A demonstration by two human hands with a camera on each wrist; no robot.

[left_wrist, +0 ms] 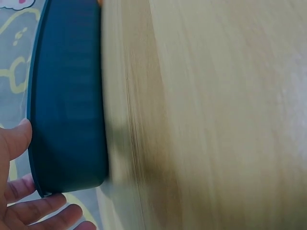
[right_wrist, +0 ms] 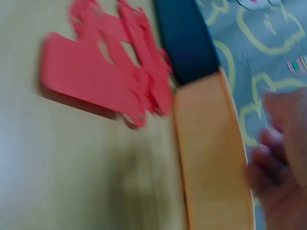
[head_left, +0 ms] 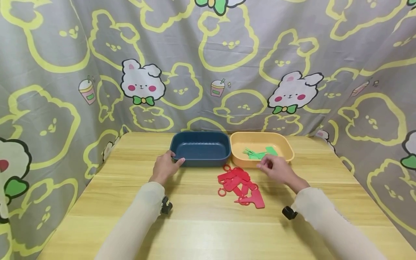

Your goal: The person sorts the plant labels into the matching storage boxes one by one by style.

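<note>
My left hand (head_left: 164, 167) holds the left front corner of a dark blue bin (head_left: 203, 162), thumb on the front rim and fingers around the side. In the left wrist view, its thumb (left_wrist: 19, 139) meets the rim while the other fingers spread under the corner. My right hand (head_left: 276, 168) is over the front rim of a yellow-orange bin (head_left: 286, 153), fingers loosely curled, nothing visible between them; it is blurred in the right wrist view. Inside that bin lie flat green pieces (head_left: 271, 151) and thin green strips (head_left: 251, 152). The blue bin's visible inside is bare.
A heap of flat red plastic pieces (head_left: 234, 180), some T-shaped, lies before the bins with several red rings (head_left: 222, 192). One T-shaped red piece (head_left: 256, 198) is nearest me. The bins stand side by side at the back of the wooden table (head_left: 201, 231), against a patterned curtain (head_left: 182, 47).
</note>
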